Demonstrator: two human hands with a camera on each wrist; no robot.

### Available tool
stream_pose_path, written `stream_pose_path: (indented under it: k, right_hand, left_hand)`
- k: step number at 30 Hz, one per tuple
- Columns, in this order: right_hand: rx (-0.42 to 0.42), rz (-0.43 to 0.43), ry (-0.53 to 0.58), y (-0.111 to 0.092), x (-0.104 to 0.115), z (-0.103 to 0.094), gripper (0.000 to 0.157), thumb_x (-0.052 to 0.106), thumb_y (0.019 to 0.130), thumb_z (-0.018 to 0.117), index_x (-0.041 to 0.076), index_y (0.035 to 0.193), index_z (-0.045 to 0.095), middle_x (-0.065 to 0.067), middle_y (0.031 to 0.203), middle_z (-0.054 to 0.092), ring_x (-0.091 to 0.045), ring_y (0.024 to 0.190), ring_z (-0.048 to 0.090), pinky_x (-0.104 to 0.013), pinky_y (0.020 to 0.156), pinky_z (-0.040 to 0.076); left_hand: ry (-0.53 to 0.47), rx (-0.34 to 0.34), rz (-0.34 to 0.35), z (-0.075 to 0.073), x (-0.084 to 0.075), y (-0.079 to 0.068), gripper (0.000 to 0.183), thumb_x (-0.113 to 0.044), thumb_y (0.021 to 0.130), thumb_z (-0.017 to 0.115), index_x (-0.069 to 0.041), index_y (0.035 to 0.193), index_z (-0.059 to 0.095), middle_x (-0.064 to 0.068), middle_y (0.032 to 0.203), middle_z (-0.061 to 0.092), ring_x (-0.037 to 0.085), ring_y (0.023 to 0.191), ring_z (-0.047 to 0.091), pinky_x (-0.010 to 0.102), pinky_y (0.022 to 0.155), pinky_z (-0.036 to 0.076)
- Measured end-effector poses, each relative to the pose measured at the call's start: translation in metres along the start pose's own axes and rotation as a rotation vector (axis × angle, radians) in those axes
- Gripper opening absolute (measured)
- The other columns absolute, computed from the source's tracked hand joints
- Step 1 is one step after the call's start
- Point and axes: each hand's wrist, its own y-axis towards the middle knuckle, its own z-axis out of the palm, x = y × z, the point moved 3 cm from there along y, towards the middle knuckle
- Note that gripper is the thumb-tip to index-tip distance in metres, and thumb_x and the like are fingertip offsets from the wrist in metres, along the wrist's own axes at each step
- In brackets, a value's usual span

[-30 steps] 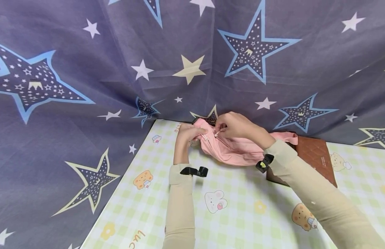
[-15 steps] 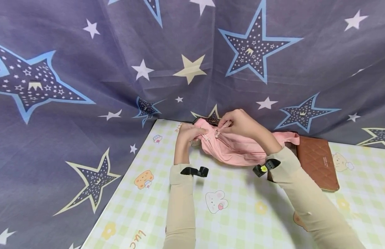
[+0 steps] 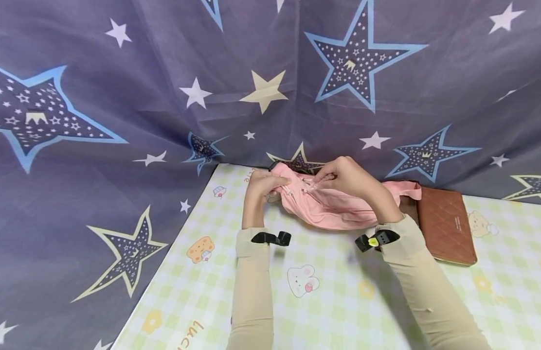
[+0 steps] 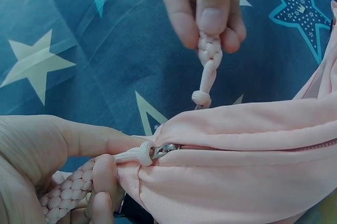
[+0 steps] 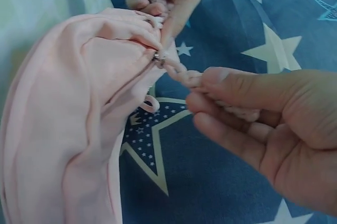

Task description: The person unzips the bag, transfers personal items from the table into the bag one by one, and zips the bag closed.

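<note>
A pink fabric waist bag lies at the back of the table, its strap trailing right. At its left end my left hand pinches the fabric between thumb and fingers. One braided zipper pull runs back beneath that hand's fingers from a metal slider. My right hand is raised just above the bag and pinches a second braided zipper pull between thumb and fingertips. In the right wrist view this pull stretches taut from its slider to the fingers. The zipper near the left hand looks closed.
To the right of the bag lies a brown quilted leather-look case, partly under the strap. A star-printed curtain hangs close behind the bag and along the left side. A checked cloth covers the table.
My right hand has drawn slightly right and away from the bag's left end, with the braided pull held. The right forearm has swung off the brown case. The left hand keeps its hold.
</note>
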Motion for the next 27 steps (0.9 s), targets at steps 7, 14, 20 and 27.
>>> stream_pose_path:
  k: [7,14,20,27]
  right_hand:
    - [-0.002,0.014,-0.006,-0.006,-0.001,-0.003,0.008,0.006,0.077,0.076,0.011,0.084,0.076,0.0,0.084,0.073,-0.01,0.074,0.065,-0.022,0.067,0.053]
    - [-0.053,0.059,0.013,-0.015,-0.004,-0.004,0.008,0.007,0.078,0.075,0.013,0.083,0.076,0.001,0.083,0.073,-0.012,0.074,0.065,-0.025,0.065,0.052]
    - [-0.134,0.026,0.018,-0.023,-0.008,-0.003,0.009,0.008,0.079,0.075,0.013,0.085,0.077,0.0,0.084,0.073,-0.011,0.074,0.066,-0.021,0.061,0.051]
    - [-0.183,0.016,0.047,-0.024,-0.012,-0.003,0.008,0.011,0.077,0.077,0.014,0.085,0.076,0.001,0.082,0.073,-0.008,0.067,0.062,-0.017,0.056,0.049]
  left_hand:
    - [0.002,-0.008,0.001,-0.002,-0.003,0.001,0.012,-0.006,0.069,0.08,-0.004,0.069,0.068,-0.001,0.046,0.057,0.005,0.039,0.05,0.018,0.043,0.041]
    - [-0.003,0.007,-0.015,0.0,0.002,0.002,0.012,-0.006,0.07,0.079,-0.005,0.069,0.067,-0.002,0.046,0.057,0.005,0.038,0.05,0.017,0.041,0.04]
    - [0.015,-0.006,-0.015,0.0,0.004,0.002,0.012,-0.007,0.07,0.079,-0.004,0.073,0.068,-0.003,0.046,0.057,0.004,0.039,0.051,0.018,0.042,0.041]
    - [0.016,-0.017,0.012,-0.002,0.002,0.005,0.011,-0.007,0.07,0.079,-0.002,0.075,0.07,-0.002,0.047,0.057,0.005,0.039,0.051,0.017,0.041,0.042]
